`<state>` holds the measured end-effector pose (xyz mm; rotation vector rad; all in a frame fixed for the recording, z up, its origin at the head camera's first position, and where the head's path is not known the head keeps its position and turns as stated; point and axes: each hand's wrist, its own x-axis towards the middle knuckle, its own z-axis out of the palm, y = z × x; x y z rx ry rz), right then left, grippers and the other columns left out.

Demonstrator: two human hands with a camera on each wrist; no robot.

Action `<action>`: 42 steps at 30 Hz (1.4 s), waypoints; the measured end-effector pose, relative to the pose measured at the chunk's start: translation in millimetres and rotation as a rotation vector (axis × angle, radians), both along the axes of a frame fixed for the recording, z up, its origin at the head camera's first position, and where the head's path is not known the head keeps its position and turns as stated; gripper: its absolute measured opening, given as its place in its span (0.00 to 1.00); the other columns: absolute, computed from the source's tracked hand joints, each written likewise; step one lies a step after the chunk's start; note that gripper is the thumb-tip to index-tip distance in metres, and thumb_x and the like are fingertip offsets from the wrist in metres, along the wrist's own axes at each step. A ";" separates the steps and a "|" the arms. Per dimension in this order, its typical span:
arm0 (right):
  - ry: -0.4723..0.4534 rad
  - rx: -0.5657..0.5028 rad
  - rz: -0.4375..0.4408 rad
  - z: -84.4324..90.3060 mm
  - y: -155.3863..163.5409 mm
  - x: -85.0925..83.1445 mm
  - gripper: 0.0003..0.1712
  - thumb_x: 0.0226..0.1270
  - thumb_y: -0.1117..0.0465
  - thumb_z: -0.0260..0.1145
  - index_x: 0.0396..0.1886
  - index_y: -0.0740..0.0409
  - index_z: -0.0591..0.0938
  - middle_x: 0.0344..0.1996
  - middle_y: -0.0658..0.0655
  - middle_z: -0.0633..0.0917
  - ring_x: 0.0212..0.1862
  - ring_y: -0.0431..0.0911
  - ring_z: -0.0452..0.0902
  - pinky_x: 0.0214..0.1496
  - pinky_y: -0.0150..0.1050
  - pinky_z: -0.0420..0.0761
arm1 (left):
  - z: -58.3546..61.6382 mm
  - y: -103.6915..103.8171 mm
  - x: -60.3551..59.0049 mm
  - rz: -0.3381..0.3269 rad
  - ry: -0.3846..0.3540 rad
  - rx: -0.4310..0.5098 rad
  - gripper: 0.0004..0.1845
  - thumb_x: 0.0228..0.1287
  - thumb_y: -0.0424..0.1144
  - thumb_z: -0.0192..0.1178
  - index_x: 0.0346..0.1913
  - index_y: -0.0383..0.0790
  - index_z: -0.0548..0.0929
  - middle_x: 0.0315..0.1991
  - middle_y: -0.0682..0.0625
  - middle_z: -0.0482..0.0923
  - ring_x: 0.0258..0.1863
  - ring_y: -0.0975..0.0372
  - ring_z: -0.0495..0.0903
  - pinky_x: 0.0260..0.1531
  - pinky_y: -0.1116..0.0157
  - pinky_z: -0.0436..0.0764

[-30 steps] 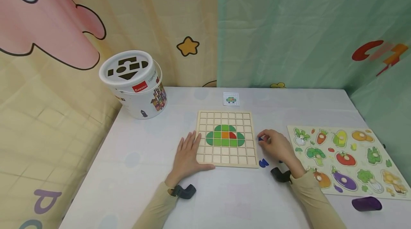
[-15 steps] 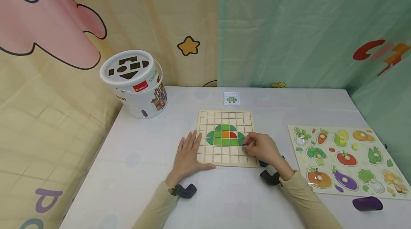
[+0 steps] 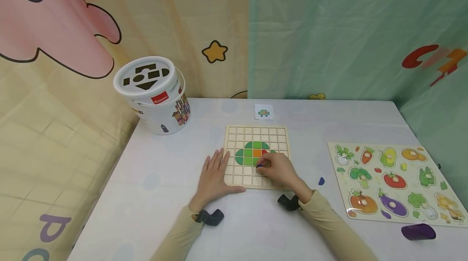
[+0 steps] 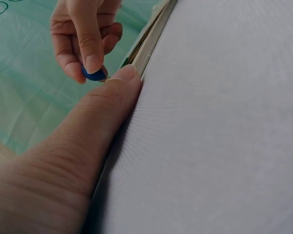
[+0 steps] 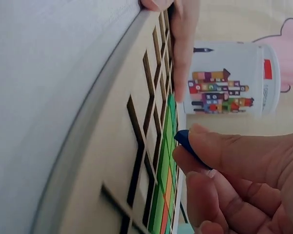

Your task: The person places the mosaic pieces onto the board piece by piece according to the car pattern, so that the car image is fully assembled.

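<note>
White worktop (image 3: 256, 228) w/ faint pale-blue dots. Behind it, two cartoon backdrops meet at centre: cream/yellow cloth (image 3: 164, 21) on left w/ pink character & yellow star (image 3: 214, 52), mint-green cloth (image 3: 329, 29) on right w/ red-orange print. Even, soft light.

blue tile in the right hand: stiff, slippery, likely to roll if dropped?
Blue tile looks thin, flat and rigid, likely light: the right hand pinches it by fingertips alone. Probably won't roll; it should lie flat. Its smallness may make the grip fiddly.
</note>
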<state>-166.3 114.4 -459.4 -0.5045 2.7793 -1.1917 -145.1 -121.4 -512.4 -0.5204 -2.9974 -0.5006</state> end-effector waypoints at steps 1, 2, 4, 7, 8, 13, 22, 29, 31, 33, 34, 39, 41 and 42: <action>0.002 -0.003 -0.002 0.0 -2.7 0.1 0.06 0.50 0.63 0.76 0.27 0.53 0.85 0.20 0.43 0.80 0.23 0.38 0.71 0.25 0.35 0.71 | 0.0 0.1 0.1 0.000 0.000 0.002 0.66 0.37 0.78 0.60 0.75 0.39 0.52 0.74 0.42 0.46 0.73 0.53 0.40 0.69 0.54 0.38; 0.006 -0.006 -0.004 -0.1 -5.2 0.1 0.06 0.50 0.62 0.76 0.26 0.52 0.85 0.20 0.42 0.80 0.23 0.38 0.71 0.24 0.35 0.71 | 0.1 0.1 0.2 -0.001 0.002 0.001 0.66 0.37 0.78 0.60 0.75 0.39 0.52 0.74 0.42 0.46 0.73 0.53 0.40 0.69 0.54 0.38; 0.009 -0.007 -0.012 -1.5 -9.9 -0.3 0.07 0.49 0.62 0.77 0.26 0.52 0.84 0.20 0.42 0.79 0.23 0.38 0.71 0.24 0.35 0.71 | 0.0 0.0 0.1 -0.001 0.003 -0.003 0.66 0.37 0.78 0.60 0.75 0.39 0.51 0.74 0.42 0.45 0.73 0.53 0.40 0.69 0.54 0.38; 0.004 0.001 -0.016 -3.4 -16.4 -0.7 0.07 0.50 0.61 0.76 0.26 0.52 0.84 0.19 0.41 0.79 0.22 0.38 0.70 0.24 0.35 0.70 | 0.1 0.0 -0.1 0.001 0.000 -0.011 0.66 0.38 0.79 0.58 0.75 0.40 0.51 0.75 0.43 0.44 0.73 0.54 0.39 0.69 0.54 0.37; 0.001 0.008 -0.013 -4.0 -18.6 -0.8 0.07 0.50 0.61 0.76 0.26 0.51 0.84 0.19 0.41 0.78 0.22 0.38 0.70 0.24 0.35 0.70 | 0.2 -0.1 -0.2 0.001 0.000 -0.013 0.66 0.38 0.79 0.58 0.75 0.40 0.51 0.75 0.43 0.44 0.73 0.54 0.39 0.69 0.54 0.37; 0.012 0.046 0.006 -6.6 -28.4 -1.6 0.08 0.50 0.60 0.76 0.24 0.51 0.83 0.18 0.41 0.78 0.23 0.37 0.71 0.26 0.34 0.72 | 0.5 -0.4 0.0 -0.003 0.008 -0.016 0.66 0.38 0.79 0.58 0.75 0.39 0.51 0.75 0.42 0.44 0.73 0.54 0.39 0.69 0.53 0.38; 0.059 0.089 -0.022 -7.9 -36.7 -5.5 0.11 0.48 0.58 0.78 0.21 0.49 0.81 0.17 0.40 0.76 0.21 0.35 0.70 0.24 0.34 0.71 | -0.8 -0.6 -0.7 -0.004 0.007 -0.022 0.66 0.38 0.80 0.57 0.75 0.39 0.51 0.75 0.42 0.45 0.73 0.54 0.39 0.69 0.54 0.37; 0.037 0.109 -0.017 -5.1 -36.1 -4.2 0.14 0.46 0.56 0.79 0.18 0.50 0.78 0.15 0.41 0.75 0.20 0.37 0.69 0.23 0.35 0.70 | 0.2 -1.1 0.4 -0.003 0.002 -0.017 0.66 0.38 0.80 0.57 0.75 0.39 0.51 0.75 0.43 0.44 0.73 0.54 0.39 0.69 0.53 0.38; 0.035 0.118 -0.013 -5.0 -36.1 -3.9 0.15 0.46 0.55 0.79 0.18 0.50 0.78 0.14 0.42 0.74 0.20 0.38 0.68 0.22 0.35 0.69 | 0.3 -1.1 0.3 -0.001 -0.004 -0.014 0.66 0.38 0.79 0.58 0.75 0.39 0.51 0.75 0.43 0.44 0.73 0.54 0.39 0.69 0.53 0.37; 0.045 0.123 -0.010 -5.7 -36.4 -3.6 0.15 0.47 0.56 0.79 0.17 0.50 0.78 0.14 0.42 0.74 0.19 0.38 0.68 0.21 0.35 0.68 | 0.0 -1.1 0.1 0.000 -0.005 -0.016 0.66 0.38 0.79 0.58 0.75 0.39 0.51 0.75 0.43 0.44 0.73 0.54 0.39 0.69 0.53 0.37; 0.051 0.125 -0.009 -5.8 -36.5 -3.2 0.15 0.47 0.56 0.79 0.17 0.50 0.78 0.14 0.42 0.74 0.19 0.38 0.68 0.21 0.34 0.68 | -0.3 -1.1 -0.1 0.000 -0.003 -0.016 0.66 0.38 0.79 0.58 0.75 0.39 0.51 0.75 0.43 0.44 0.73 0.54 0.39 0.69 0.53 0.37; 0.062 0.127 -0.002 -6.4 -36.3 -2.5 0.15 0.47 0.56 0.78 0.17 0.51 0.78 0.13 0.42 0.73 0.19 0.38 0.68 0.20 0.33 0.67 | -1.5 -1.1 -0.8 -0.001 0.004 -0.016 0.66 0.38 0.80 0.57 0.75 0.39 0.51 0.75 0.43 0.44 0.73 0.54 0.39 0.69 0.53 0.38; 0.059 0.132 0.001 -6.9 -35.9 -2.9 0.14 0.48 0.56 0.78 0.18 0.50 0.79 0.13 0.42 0.73 0.19 0.37 0.68 0.19 0.32 0.67 | -2.4 -1.3 -1.0 -0.002 0.010 -0.017 0.66 0.38 0.80 0.56 0.75 0.39 0.51 0.75 0.43 0.45 0.73 0.54 0.39 0.69 0.53 0.38; 0.060 0.133 0.004 -7.2 -35.7 -3.1 0.13 0.49 0.57 0.78 0.18 0.50 0.79 0.13 0.42 0.73 0.18 0.37 0.68 0.19 0.32 0.68 | -2.8 -1.4 -1.0 -0.004 0.016 -0.018 0.66 0.38 0.81 0.56 0.75 0.39 0.51 0.75 0.43 0.45 0.73 0.54 0.39 0.69 0.53 0.38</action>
